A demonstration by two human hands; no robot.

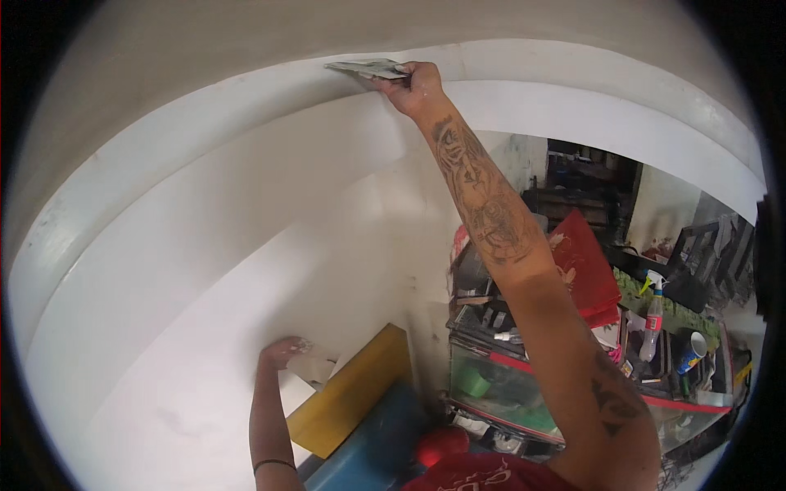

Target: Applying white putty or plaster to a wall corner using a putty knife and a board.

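My right hand (417, 86) is raised high at the end of my tattooed arm, its fingers closed round a flat putty blade (364, 68) smeared grey-white. That blade lies against the curved white moulding (270, 86) where the wall meets the ceiling. Lower down, near the white wall (188, 327), my left hand (286, 350) grips a pale square plate (315, 371) by its edge. White smears show on the left fingers. Part of each grip is hidden by the hand itself.
A yellow board (356, 393) and a blue surface (372, 438) lie below my left hand, beside a red round object (442, 446). At right, a glass tank (503, 397) carries a spray bottle (652, 323), a blue cup (693, 352), a red folded item (583, 262) and clutter.
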